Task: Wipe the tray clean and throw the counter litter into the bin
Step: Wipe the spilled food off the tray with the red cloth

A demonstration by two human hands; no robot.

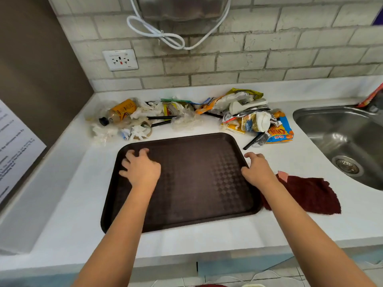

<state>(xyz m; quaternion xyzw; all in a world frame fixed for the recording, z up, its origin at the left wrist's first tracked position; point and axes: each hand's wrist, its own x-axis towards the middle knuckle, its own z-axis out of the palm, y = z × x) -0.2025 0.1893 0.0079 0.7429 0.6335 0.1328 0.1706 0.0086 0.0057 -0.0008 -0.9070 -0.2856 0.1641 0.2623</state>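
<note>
A dark brown tray [192, 183] lies flat on the white counter [72, 204]. My left hand [141, 167] rests on the tray's far left part with fingers bent and spread, holding nothing. My right hand [257, 170] sits on the tray's right rim, thumb on the inner side, fingers over the edge. A dark red cloth [306, 193] lies on the counter just right of the tray, partly under my right wrist. Litter [186, 114] lies in a row behind the tray: a crushed bottle [118, 112], tissues, black straws, a snack bag [279, 131].
A steel sink [344, 139] is set into the counter at the right. A wall socket [120, 60] and a looped white cable [163, 36] are on the brick wall behind. A printed sheet [14, 150] hangs on the left panel. No bin is in view.
</note>
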